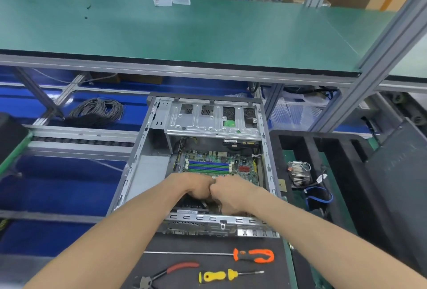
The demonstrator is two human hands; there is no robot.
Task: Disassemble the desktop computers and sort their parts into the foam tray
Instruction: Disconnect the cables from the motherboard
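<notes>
My left hand (199, 188) and right hand (227, 192) meet, fingers curled, inside the open computer case (147, 140); whatever they grip is hidden, near the motherboard (219, 165).

Both bare forearms reach forward and converge, left hand (197, 188) and right hand (232, 190) with fingers curled downward, knuckles touching.

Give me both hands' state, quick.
Left hand: fingers curled inside the computer case; what it grips is hidden.
Right hand: same, curled; grip hidden.
</notes>
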